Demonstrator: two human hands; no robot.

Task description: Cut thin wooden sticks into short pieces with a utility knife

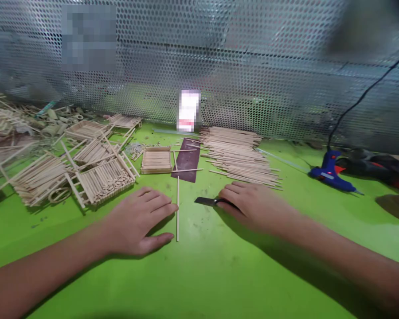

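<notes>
My left hand (141,221) rests on the green table (199,283) with its thumb and fingers apart. Its index fingertip touches the side of a thin wooden stick (177,221) that lies pointing away from me. To the right of the stick, my right hand (249,204) is closed round the dark handle of a knife (205,201), whose blade points left toward the stick. Beyond the stick stands a small wooden stick tray (156,160), and beside it a dark rectangular sheet (187,161) with a few sticks across it.
Many loose sticks (239,155) lie behind my right hand. A blue glue gun (332,173) with a black cord is at the right. Stick-built pieces (103,179) crowd the left. A perforated metal screen (252,71) stands behind.
</notes>
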